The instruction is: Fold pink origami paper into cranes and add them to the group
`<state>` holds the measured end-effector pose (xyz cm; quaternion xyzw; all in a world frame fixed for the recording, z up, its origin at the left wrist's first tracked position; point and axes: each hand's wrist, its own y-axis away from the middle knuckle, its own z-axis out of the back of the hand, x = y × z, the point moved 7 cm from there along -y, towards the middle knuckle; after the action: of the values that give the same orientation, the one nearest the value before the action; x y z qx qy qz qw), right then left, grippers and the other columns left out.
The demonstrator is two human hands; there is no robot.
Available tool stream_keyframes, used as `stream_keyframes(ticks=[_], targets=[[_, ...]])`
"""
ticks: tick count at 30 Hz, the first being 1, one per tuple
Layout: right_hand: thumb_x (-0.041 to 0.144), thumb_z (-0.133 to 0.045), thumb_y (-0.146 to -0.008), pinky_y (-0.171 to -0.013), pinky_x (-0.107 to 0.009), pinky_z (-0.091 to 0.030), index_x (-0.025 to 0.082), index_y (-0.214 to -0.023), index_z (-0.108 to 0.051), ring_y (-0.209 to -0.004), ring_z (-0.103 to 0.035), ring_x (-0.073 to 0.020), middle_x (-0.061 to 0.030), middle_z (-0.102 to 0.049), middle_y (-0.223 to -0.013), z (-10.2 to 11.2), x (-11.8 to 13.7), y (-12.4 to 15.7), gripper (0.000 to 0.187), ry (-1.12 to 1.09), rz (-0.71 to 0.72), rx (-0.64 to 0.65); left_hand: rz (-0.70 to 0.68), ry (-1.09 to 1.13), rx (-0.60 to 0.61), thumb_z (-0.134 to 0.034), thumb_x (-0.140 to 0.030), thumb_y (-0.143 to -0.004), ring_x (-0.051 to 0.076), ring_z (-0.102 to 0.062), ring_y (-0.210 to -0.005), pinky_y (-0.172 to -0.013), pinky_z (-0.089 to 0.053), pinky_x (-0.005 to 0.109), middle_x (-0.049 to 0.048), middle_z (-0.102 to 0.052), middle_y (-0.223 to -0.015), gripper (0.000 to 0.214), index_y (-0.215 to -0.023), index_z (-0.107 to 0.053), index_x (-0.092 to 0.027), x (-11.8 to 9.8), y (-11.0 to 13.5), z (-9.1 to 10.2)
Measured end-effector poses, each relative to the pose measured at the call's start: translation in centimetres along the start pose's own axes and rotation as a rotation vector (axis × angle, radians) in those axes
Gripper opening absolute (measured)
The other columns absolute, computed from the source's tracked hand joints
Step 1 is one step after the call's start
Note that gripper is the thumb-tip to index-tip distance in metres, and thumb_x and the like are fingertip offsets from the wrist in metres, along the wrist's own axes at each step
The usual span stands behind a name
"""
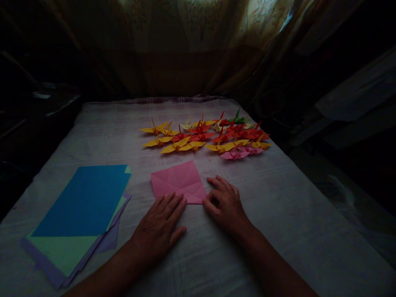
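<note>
A creased pink sheet of origami paper (177, 179) lies on the cloth-covered table, its fold lines crossing near the middle. My left hand (161, 222) rests flat on its near left edge, fingers stretched out and thumb apart. At the near right corner, my right hand (227, 202) pinches the paper between thumb and index finger, the other fingers loosely curled. Beyond the sheet stand several folded paper cranes; among them are a yellow crane (176, 146), a red crane (201, 130), a pink crane (236, 154) and a green crane (238, 119).
To the left is a stack of paper with a blue sheet (85, 200) on top, a pale green sheet (66, 249) and purple sheets beneath. A pale checked cloth (120, 119) covers the table. A patterned curtain (192, 53) hangs behind it. The room is dim.
</note>
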<state>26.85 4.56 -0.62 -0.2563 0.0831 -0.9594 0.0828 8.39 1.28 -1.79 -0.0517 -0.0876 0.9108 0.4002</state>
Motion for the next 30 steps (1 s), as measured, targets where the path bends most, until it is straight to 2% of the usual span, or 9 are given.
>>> stream_keyframes(ticks=[5, 9, 17, 22, 26, 30], targets=[[0.023, -0.061, -0.079, -0.103, -0.057, -0.034, 0.022, -0.068, -0.06, -0.132, -0.045, -0.0327, -0.01, -0.062, -0.13, 0.0, 0.0, 0.2, 0.012, -0.012, 0.003, -0.034, 0.016, 0.002, -0.008, -0.038, -0.049, -0.099, 0.026, -0.04, -0.139, -0.113, -0.032, 0.043, 0.0085, -0.043, -0.152, 0.06, -0.151, -0.032, -0.02, 0.0, 0.1, -0.2], [0.023, -0.061, -0.08, -0.104, -0.056, -0.034, 0.023, -0.079, -0.062, -0.132, -0.045, -0.0318, -0.0096, -0.062, -0.13, 0.0, -0.4, 0.2, 0.001, -0.037, 0.003, -0.035, 0.021, -0.009, -0.013, -0.038, -0.049, -0.099, 0.025, -0.04, -0.139, -0.113, -0.032, 0.043, 0.008, -0.042, -0.152, 0.06, -0.151, -0.03, -0.02, 0.0, 0.2, -0.3], [0.024, -0.06, -0.081, -0.105, -0.056, -0.033, 0.023, -0.086, -0.064, -0.135, -0.042, -0.0312, -0.0094, -0.059, -0.135, 0.0, -0.6, 0.3, 0.006, -0.062, 0.006, 0.02, 0.007, -0.026, -0.002, -0.038, -0.051, -0.099, 0.026, -0.042, -0.137, -0.113, -0.032, 0.043, 0.0087, -0.043, -0.151, 0.06, -0.149, -0.036, -0.019, 0.1, 0.0, -0.1], [0.018, -0.052, -0.084, -0.106, -0.052, -0.035, 0.024, -0.09, -0.066, -0.132, -0.046, -0.0267, -0.0079, -0.062, -0.13, 0.4, -1.8, 0.0, 0.017, -0.166, 0.029, 0.027, 0.018, 0.038, 0.002, -0.037, -0.051, -0.099, 0.027, -0.041, -0.138, -0.114, -0.03, 0.045, 0.0093, -0.044, -0.151, 0.06, -0.15, -0.033, -0.021, 0.3, 0.0, -0.6], [0.021, -0.049, -0.087, -0.106, -0.049, -0.038, 0.025, -0.093, -0.066, -0.127, -0.051, -0.0248, -0.0069, -0.066, -0.125, 0.5, -2.2, -0.3, 0.019, -0.224, 0.006, -0.017, 0.008, 0.044, -0.013, -0.037, -0.05, -0.099, 0.027, -0.041, -0.138, -0.114, -0.031, 0.046, 0.0095, -0.045, -0.15, 0.058, -0.15, -0.035, -0.02, 0.2, 0.0, -0.5], [0.033, -0.057, -0.087, -0.105, -0.053, -0.035, 0.023, -0.099, -0.065, -0.131, -0.047, -0.0304, -0.0114, -0.061, -0.131, -0.1, -0.7, -0.2, 0.018, -0.093, -0.055, -0.111, 0.001, 0.013, -0.013, -0.038, -0.05, -0.099, 0.027, -0.041, -0.137, -0.113, -0.031, 0.045, 0.0089, -0.045, -0.15, 0.058, -0.149, -0.036, -0.02, 0.2, 0.0, -0.5]])
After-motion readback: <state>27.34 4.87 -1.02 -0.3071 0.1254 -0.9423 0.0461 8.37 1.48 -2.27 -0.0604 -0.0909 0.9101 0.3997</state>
